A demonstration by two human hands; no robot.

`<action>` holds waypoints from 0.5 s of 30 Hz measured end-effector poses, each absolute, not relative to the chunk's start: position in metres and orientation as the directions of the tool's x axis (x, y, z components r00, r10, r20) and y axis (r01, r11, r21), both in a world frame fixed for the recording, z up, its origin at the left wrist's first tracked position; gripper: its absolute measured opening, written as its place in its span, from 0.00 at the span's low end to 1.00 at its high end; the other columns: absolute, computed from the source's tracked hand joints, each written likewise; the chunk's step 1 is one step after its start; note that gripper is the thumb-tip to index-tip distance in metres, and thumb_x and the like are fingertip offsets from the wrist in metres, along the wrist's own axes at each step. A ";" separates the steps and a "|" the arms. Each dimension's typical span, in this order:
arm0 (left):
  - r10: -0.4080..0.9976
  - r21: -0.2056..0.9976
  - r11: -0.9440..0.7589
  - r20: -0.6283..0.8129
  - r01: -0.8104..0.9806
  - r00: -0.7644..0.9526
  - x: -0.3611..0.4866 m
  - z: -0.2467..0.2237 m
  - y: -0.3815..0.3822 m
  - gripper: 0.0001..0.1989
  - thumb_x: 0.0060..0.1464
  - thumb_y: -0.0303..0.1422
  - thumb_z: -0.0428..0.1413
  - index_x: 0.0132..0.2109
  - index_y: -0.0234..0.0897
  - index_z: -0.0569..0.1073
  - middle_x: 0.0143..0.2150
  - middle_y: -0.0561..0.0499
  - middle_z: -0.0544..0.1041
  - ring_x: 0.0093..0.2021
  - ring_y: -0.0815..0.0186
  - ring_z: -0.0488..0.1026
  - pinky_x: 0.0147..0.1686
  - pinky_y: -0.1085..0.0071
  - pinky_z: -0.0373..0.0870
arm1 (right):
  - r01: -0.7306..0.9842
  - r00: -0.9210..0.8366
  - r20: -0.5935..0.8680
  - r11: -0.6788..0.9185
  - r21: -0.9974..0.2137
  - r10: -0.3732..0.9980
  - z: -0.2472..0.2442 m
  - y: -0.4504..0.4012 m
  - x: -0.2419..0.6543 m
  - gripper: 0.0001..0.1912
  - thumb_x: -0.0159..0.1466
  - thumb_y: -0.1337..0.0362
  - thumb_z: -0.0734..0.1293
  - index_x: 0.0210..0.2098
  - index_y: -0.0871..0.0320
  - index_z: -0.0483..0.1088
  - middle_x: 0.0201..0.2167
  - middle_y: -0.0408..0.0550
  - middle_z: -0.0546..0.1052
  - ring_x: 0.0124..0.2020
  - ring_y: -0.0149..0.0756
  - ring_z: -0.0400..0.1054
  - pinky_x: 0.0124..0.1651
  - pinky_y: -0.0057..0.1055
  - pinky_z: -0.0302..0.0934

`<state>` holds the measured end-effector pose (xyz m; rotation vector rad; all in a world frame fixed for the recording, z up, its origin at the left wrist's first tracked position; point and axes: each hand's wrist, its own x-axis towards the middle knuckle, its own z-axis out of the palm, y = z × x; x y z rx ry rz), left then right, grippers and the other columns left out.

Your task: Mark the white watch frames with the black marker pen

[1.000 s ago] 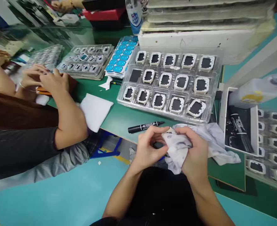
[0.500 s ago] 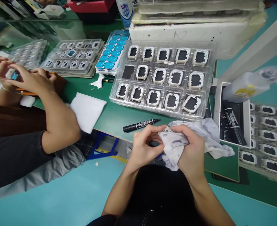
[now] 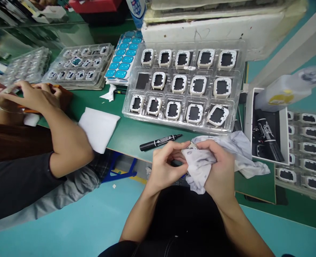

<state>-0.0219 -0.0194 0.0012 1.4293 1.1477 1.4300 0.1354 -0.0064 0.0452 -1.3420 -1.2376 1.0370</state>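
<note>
Fingers of the left hand and right hand hold a pale piece, partly wrapped in cloth, just in front of the clear tray

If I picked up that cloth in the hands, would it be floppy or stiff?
The cloth would probably flop: it bunches in loose folds, with an end hanging beside the right hand. It's likely light, since the fabric looks thin.

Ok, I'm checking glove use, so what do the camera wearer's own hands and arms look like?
The left hand and right hand are ungloved, with no ring or watch visible. The forearms are bare too. Black cloth, probably a sleeve, shows at the left elbow; no markings are visible there.
</note>
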 end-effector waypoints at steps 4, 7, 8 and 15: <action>0.974 0.976 -0.217 0.218 0.023 -0.060 -0.020 0.003 -0.019 0.25 0.46 0.19 0.73 0.53 0.36 0.87 0.36 0.50 0.90 0.32 0.67 0.87 0.35 0.77 0.87 | 0.152 0.101 0.011 -0.004 -0.988 0.995 0.047 -0.006 0.136 0.05 0.60 0.61 0.74 0.30 0.54 0.77 0.27 0.41 0.79 0.30 0.37 0.72 0.33 0.31 0.65; 0.983 0.985 -0.175 0.175 0.008 -0.063 -0.020 0.003 -0.019 0.23 0.46 0.20 0.74 0.51 0.35 0.87 0.36 0.50 0.90 0.32 0.66 0.87 0.34 0.77 0.86 | 0.148 0.111 0.020 0.003 -0.989 0.994 0.046 -0.007 0.136 0.04 0.60 0.61 0.74 0.31 0.54 0.77 0.29 0.42 0.80 0.31 0.38 0.72 0.34 0.32 0.66; 0.985 0.987 -0.160 0.160 0.006 -0.064 -0.020 0.004 -0.019 0.23 0.45 0.20 0.74 0.51 0.35 0.87 0.36 0.49 0.90 0.32 0.66 0.87 0.34 0.76 0.86 | 0.146 0.109 0.024 0.008 -0.989 0.994 0.045 -0.007 0.136 0.04 0.60 0.61 0.74 0.31 0.54 0.77 0.29 0.42 0.80 0.31 0.38 0.73 0.34 0.32 0.66; 0.991 0.989 -0.128 0.124 -0.068 -0.056 -0.021 0.007 -0.018 0.26 0.43 0.16 0.73 0.51 0.36 0.86 0.35 0.52 0.89 0.31 0.68 0.86 0.34 0.79 0.85 | 0.159 0.075 0.029 0.017 -0.987 0.997 0.044 -0.008 0.138 0.04 0.61 0.61 0.76 0.33 0.54 0.79 0.31 0.42 0.83 0.32 0.38 0.75 0.35 0.31 0.69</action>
